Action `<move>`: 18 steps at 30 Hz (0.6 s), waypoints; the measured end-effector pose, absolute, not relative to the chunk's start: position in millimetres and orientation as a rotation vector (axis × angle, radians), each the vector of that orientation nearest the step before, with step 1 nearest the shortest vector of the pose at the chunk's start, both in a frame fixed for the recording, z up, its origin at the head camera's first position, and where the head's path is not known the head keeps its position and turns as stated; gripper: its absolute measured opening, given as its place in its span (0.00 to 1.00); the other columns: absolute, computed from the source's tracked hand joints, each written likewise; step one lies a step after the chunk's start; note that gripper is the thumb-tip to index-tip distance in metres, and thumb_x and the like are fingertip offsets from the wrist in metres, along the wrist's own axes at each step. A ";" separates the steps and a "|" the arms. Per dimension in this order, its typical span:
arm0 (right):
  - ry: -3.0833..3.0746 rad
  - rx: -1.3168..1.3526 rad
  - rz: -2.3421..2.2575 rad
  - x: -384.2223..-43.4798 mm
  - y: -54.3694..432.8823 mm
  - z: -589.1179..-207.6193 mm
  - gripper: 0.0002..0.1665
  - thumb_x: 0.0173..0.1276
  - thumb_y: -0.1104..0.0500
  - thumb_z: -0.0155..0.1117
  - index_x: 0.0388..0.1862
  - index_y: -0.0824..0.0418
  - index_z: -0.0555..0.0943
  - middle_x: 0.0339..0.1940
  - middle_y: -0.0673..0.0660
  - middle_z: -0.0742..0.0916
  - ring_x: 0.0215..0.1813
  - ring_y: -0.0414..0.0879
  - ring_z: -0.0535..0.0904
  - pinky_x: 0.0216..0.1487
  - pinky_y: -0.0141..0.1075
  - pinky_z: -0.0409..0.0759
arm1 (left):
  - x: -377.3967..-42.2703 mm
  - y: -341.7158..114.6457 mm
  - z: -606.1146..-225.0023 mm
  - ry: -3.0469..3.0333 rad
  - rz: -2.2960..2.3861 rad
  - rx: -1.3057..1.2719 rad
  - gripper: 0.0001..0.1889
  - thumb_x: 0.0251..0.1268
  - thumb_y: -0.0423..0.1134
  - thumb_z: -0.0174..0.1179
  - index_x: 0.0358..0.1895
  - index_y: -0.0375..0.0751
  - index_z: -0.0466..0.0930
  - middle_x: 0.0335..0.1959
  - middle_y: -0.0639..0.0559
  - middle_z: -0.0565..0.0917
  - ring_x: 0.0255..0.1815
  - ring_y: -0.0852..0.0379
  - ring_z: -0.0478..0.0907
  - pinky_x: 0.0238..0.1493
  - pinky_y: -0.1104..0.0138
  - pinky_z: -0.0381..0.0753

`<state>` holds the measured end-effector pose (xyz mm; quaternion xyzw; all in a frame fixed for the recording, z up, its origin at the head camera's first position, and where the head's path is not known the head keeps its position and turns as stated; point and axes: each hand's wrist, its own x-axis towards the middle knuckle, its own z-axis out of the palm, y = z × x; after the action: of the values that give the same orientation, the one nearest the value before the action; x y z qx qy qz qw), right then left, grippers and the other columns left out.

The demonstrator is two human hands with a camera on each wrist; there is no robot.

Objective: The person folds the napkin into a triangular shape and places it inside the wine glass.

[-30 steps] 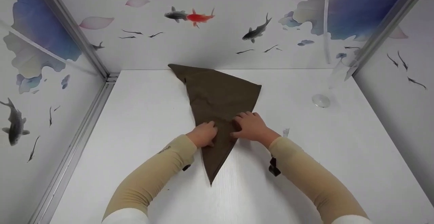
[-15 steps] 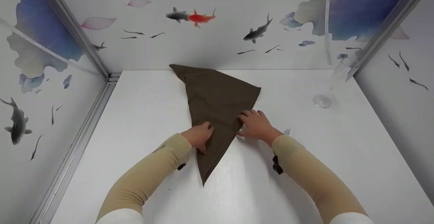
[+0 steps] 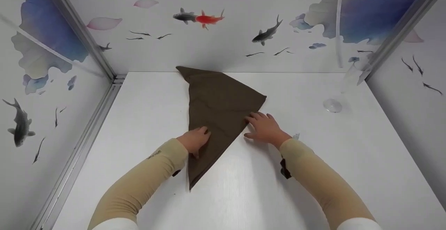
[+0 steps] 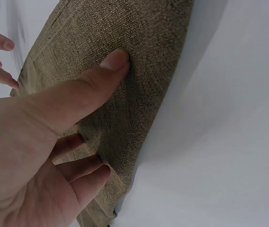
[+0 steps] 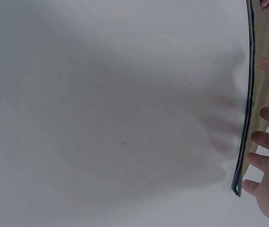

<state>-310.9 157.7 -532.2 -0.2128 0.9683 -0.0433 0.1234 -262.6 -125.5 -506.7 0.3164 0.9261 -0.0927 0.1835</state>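
A brown cloth (image 3: pixel 223 94), folded into a pointed, layered shape, lies on the white table with one corner toward the person. My left hand (image 3: pixel 194 140) rests on its left side near the lower part. In the left wrist view the thumb (image 4: pixel 77 101) stretches across the woven surface and the fingertips press on the fabric. At the slanted right edge, my right hand (image 3: pixel 266 128) touches the cloth with spread fingers, its thumb just off the edge. The right wrist view has the dark layered edge (image 5: pixel 250 94) of the cloth beside those fingers.
A clear round object (image 3: pixel 332 105) sits at the table's right rear, with a transparent piece (image 3: pixel 353 73) behind it by the corner. Another small clear item (image 3: pixel 296 136) is next to the right wrist. White panels with printed fish (image 3: pixel 209 19) enclose the back and sides.
The left hand has moved left, and the cloth's near corner has swung left with it. The cloth's right corner has dropped slightly toward the person. The right hand has shifted slightly right.
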 end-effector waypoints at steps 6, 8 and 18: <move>2.830 -0.637 -0.084 -312.4 164.7 -534.3 0.49 0.68 0.33 0.56 0.78 0.57 0.56 0.77 0.62 0.60 0.76 0.59 0.53 0.71 0.60 0.50 | -259.1 -139.9 -505.4 2.617 -0.275 0.903 0.48 0.46 0.40 0.78 0.71 0.31 0.62 0.70 0.36 0.62 0.67 0.41 0.66 0.61 0.58 0.72; 2.835 -0.638 -0.071 -313.6 166.6 -534.8 0.50 0.68 0.33 0.56 0.78 0.57 0.55 0.78 0.62 0.59 0.77 0.59 0.52 0.70 0.61 0.50 | -258.1 -143.4 -505.2 2.622 -0.281 0.905 0.48 0.46 0.38 0.79 0.71 0.31 0.62 0.70 0.36 0.62 0.67 0.40 0.66 0.61 0.57 0.73; 2.832 -0.608 0.032 -323.0 171.3 -535.7 0.51 0.68 0.31 0.53 0.79 0.58 0.53 0.79 0.62 0.55 0.77 0.60 0.49 0.71 0.62 0.48 | -252.1 -154.2 -502.1 2.643 -0.441 0.952 0.47 0.45 0.40 0.79 0.71 0.33 0.64 0.70 0.38 0.65 0.68 0.40 0.65 0.61 0.56 0.72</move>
<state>-323.0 171.3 -535.7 -0.2083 0.9704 0.0110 0.1219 -252.1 -154.2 -502.1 0.3310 0.9192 -0.1534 0.1486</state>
